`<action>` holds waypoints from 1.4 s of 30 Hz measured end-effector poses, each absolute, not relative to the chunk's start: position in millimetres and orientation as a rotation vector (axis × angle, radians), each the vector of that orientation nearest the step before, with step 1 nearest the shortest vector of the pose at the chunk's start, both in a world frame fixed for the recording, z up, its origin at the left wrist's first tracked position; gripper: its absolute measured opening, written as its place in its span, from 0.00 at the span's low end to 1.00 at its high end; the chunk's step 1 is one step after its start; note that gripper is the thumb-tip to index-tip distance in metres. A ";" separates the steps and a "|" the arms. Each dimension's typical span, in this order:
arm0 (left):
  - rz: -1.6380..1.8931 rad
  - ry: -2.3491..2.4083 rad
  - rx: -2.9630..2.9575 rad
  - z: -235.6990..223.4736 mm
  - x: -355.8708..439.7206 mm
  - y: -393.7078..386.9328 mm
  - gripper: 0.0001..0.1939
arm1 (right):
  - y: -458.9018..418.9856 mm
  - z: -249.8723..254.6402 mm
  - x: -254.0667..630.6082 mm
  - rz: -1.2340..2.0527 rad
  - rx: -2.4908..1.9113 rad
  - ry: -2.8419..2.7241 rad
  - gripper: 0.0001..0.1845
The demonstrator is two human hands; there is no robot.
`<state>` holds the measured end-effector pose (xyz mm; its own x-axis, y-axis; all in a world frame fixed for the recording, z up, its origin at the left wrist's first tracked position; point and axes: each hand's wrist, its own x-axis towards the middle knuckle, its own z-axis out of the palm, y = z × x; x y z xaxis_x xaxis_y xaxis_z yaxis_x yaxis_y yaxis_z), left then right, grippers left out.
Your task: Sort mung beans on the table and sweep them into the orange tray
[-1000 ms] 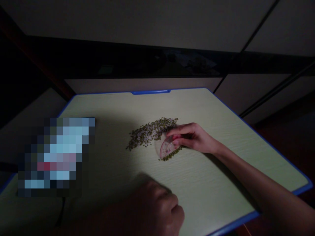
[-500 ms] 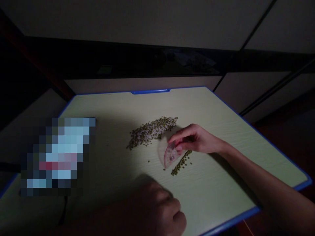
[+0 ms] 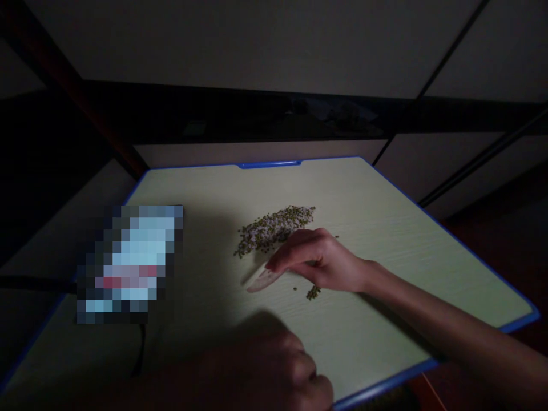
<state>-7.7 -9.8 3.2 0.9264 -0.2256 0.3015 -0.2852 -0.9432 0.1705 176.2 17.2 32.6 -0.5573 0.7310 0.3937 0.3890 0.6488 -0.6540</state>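
At the left of the one table (image 3: 205, 185), a pale wood-grain top with a blue rim, lies one rectangular device (image 3: 137, 251), pixelated over its bright face so that its details cannot be read, and one dark cord (image 3: 140, 348) runs from its near end toward the bottom of the view. Next comes one translucent protractor (image 3: 260, 279), tilted with its curved edge pointing left, just on the near side of a single long heap of mung beans and whitish grains (image 3: 274, 228); the pieces in the heap are too small and crowded to count. Beyond the heap, in the middle of the table's far edge, is one blue handle (image 3: 270, 164). At the bottom, well apart from the heap, one left hand (image 3: 295, 365) shows its dim back, the fingers curled inward; its palm is hidden, so I cannot tell how tightly it is closed or whether it has hold of anything. Near the middle lies one stray bean (image 3: 295, 289), and just right of that one small cluster of beans (image 3: 313, 293), too tight to count. Above these, one right hand (image 3: 323, 260) pinches the protractor between bent fingers and thumb, the grip narrow, its forearm reaching in from the right. Just beyond its knuckles lies another single bean (image 3: 337, 236).
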 end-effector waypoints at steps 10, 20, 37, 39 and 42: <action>0.565 -0.385 2.849 3.4 -6.3 -10.1 0.16 | -6.0 31.0 202.8 0.808 -0.812 -2.255 0.16; 0.691 -0.358 2.721 -9.5 -3.1 -10.0 0.19 | -27.1 34.8 233.7 0.750 -0.894 -2.240 0.17; 0.617 -0.313 2.885 1.9 -6.5 -13.7 0.20 | -53.8 37.3 253.2 0.681 -0.974 -2.119 0.13; 0.642 -0.340 2.892 2.3 -6.2 -13.8 0.20 | -51.7 42.3 256.8 0.617 -1.053 -2.058 0.11; 0.678 -0.342 2.900 1.7 -4.7 -13.0 0.21 | -42.2 49.7 265.0 0.464 -1.216 -2.018 0.10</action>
<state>-4.7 -13.0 1.7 0.8725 -0.1872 0.4514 -0.2519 -0.9638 0.0873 265.0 -42.2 49.7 -0.2928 0.8699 0.3969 0.6091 0.4896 -0.6239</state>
